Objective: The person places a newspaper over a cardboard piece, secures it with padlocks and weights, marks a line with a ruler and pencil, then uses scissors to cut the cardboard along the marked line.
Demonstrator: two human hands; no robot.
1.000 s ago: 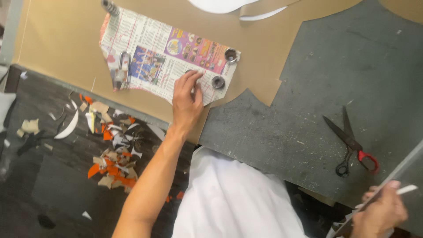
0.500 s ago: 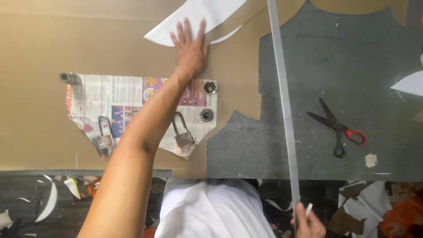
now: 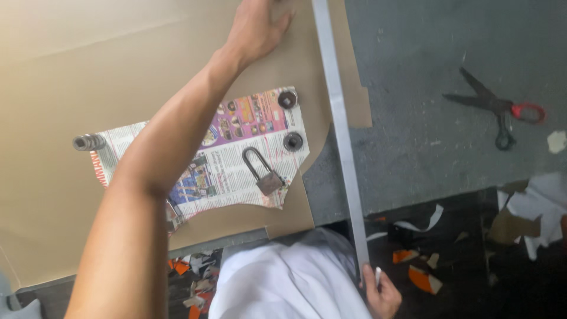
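Note:
My left hand (image 3: 257, 28) reaches far up the table and lies flat with spread fingers on the brown card sheet (image 3: 88, 77), beside a long grey metal ruler (image 3: 338, 127). My right hand (image 3: 381, 290) is at the bottom edge, gripping the ruler's near end together with a small white piece of chalk (image 3: 378, 275). A newspaper pattern piece (image 3: 230, 162) lies on the card, held down by a padlock (image 3: 264, 174) and round metal weights (image 3: 287, 98).
Scissors with one red handle (image 3: 499, 106) lie on the grey table surface (image 3: 425, 130) at right. Another stack of weights (image 3: 88, 142) sits at the newspaper's left corner. Paper and orange scraps (image 3: 422, 274) litter the dark floor below the table edge.
The view has shifted and come closer. My left hand has stayed stretched up on the card. The ruler now lies along the card's right edge, with my right hand gripping its near end.

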